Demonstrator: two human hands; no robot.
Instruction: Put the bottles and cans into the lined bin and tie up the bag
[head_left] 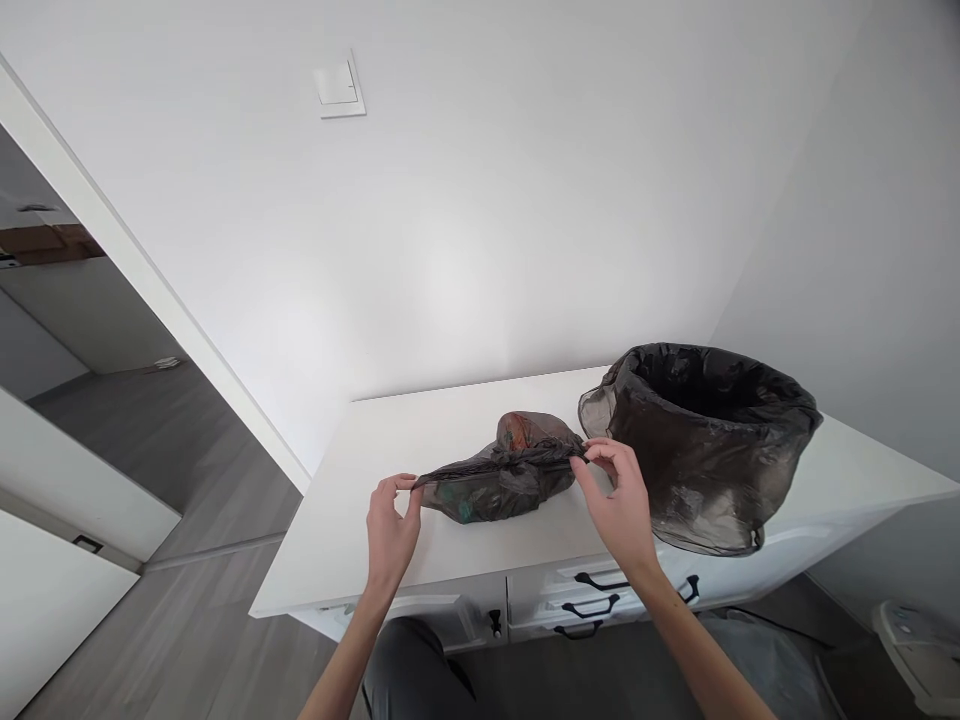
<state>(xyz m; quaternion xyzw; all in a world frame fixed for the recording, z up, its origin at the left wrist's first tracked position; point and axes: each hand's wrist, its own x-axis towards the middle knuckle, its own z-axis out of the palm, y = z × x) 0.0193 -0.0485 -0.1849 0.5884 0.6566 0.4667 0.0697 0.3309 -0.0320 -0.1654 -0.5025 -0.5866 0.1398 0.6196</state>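
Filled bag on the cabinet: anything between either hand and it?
Nothing visible. The left hand pinches the left end of the filled bag and the right hand pinches its right end, on the white cabinet top. The lined bin stands to the right, behind the right hand, not between.

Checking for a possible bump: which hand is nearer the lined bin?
Right. The right hand pinches one end of the bag close beside the bin. The left hand pinches the other end, on the bag's far side from the bin.
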